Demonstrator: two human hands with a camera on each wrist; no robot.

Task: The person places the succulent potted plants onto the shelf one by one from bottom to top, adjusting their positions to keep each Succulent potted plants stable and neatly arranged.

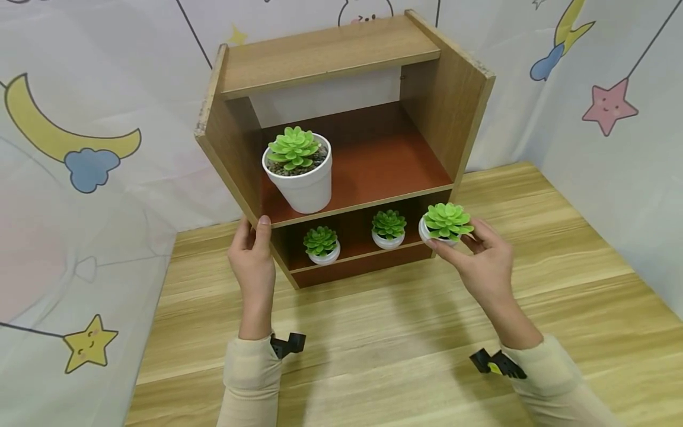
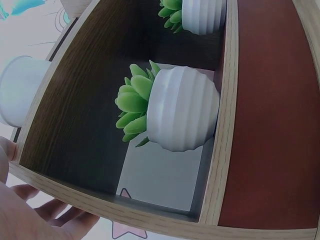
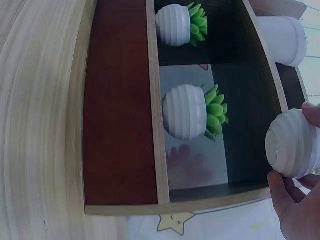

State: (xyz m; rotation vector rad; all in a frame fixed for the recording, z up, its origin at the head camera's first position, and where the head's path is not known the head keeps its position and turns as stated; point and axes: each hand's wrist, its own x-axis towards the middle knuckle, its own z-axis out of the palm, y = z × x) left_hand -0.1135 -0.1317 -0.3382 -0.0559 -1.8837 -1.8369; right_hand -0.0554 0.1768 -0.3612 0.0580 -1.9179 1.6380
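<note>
In the head view my right hand (image 1: 482, 258) pinches a small potted succulent (image 1: 448, 222) by its white ribbed pot, near the shelf's right side. The right wrist view shows that pot (image 3: 295, 145) from below, apart from the lower compartment. My left hand (image 1: 253, 261) holds the left side panel of the wooden shelf (image 1: 341, 204), thumb on the front edge. Two more small succulents, one on the left (image 1: 322, 243) and one in the middle (image 1: 388, 228), stand in the lower compartment. A larger white-potted succulent (image 1: 304, 178) stands on the left of the upper board.
The shelf stands on a wood-grain table (image 1: 373, 344), close to a white cloth backdrop (image 1: 160, 178) printed with moons and stars. A narrower top board (image 1: 325, 56) spans the shelf's side panels. Dark wrist mounts (image 1: 288, 345) sit on both sleeves.
</note>
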